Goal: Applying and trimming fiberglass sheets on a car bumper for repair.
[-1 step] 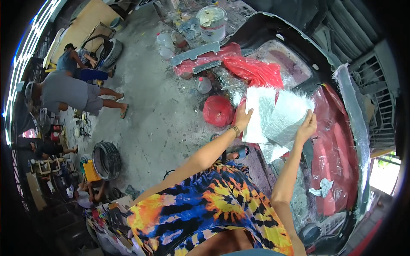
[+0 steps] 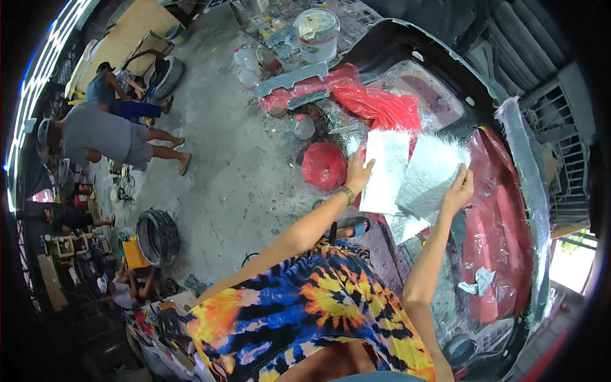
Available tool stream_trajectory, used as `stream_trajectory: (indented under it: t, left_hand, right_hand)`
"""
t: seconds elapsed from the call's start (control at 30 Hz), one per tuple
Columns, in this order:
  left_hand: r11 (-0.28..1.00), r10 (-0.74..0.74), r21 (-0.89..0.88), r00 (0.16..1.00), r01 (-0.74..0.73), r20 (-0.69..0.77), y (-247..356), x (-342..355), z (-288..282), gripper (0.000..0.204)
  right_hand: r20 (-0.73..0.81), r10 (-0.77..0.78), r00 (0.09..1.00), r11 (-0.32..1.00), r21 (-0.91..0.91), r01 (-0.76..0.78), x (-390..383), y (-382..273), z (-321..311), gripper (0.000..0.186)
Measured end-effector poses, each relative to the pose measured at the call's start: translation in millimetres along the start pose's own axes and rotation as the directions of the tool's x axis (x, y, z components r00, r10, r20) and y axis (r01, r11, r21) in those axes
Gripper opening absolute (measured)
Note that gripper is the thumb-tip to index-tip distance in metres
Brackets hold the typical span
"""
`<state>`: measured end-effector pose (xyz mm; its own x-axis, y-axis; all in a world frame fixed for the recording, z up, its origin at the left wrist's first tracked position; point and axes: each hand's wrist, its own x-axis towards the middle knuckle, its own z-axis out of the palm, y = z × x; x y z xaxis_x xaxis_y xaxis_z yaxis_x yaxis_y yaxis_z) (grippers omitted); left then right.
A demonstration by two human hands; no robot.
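My left hand (image 2: pixel 359 173) grips the left edge of some white fibrous mat sheets (image 2: pixel 433 165), held in front of me at the right of the view. My right hand (image 2: pixel 461 184) is closed on their right edge. The sheets overlap and fan out, with frayed edges at the top and another piece hanging below. Behind them lie crumpled red plastic (image 2: pixel 375 105) and, further right, a long red plastic-covered piece (image 2: pixel 496 248) inside a large black curved shell (image 2: pixel 375 41) with a frayed rim.
A red round bundle (image 2: pixel 323 164), jugs (image 2: pixel 302 127), a bucket (image 2: pixel 315 44) and grey strips (image 2: pixel 289 79) lie ahead. Coiled hose (image 2: pixel 158 237) is on the concrete floor (image 2: pixel 210 153) at left. Several people (image 2: pixel 95 137) work at the left, among tools and a tire (image 2: pixel 167 79).
My hands and the sheets have shifted very slightly, with both hands still gripping. The rest looks almost the same.
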<state>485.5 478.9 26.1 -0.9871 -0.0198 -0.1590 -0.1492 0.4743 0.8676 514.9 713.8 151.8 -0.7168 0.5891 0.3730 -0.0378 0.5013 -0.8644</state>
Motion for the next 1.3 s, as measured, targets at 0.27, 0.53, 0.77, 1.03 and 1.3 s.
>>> stream_trajectory:
  t: [0.27, 0.53, 0.77, 1.03, 1.3]
  left_hand:
    - [0.446, 0.289, -0.874, 0.893, 0.192, 0.344, 65.9, -9.4, -99.0, 0.049]
    - [0.598, 0.132, -0.798, 0.975, 0.068, 0.182, 33.9, 8.1, -204.6, 0.028]
    - [0.677, 0.124, -0.736, 0.984, 0.01, 0.127, -23.9, 47.7, -288.5, 0.03]
    - [0.824, 0.036, -0.551, 0.982, -0.134, -0.185, -63.8, 88.5, -304.4, 0.03]
    - [0.928, -0.181, -0.367, 0.933, 0.058, -0.31, -74.6, 112.3, -282.1, 0.058]
  right_hand:
    - [0.202, 0.03, 0.979, 0.96, 0.268, -0.085, -24.6, -53.1, 71.4, 0.024]
    - [0.751, 0.175, 0.637, 0.749, 0.318, -0.581, -71.6, -127.2, 167.6, 0.034]
    - [0.664, 0.226, 0.712, 0.726, 0.373, -0.578, -148.8, -161.9, 293.5, 0.029]
    - [0.434, 0.181, 0.883, 0.917, 0.249, -0.31, -192.9, -178.1, 368.6, 0.027]
    - [0.413, 0.232, 0.881, 0.9, 0.251, -0.355, -192.3, -169.9, 413.3, 0.019]
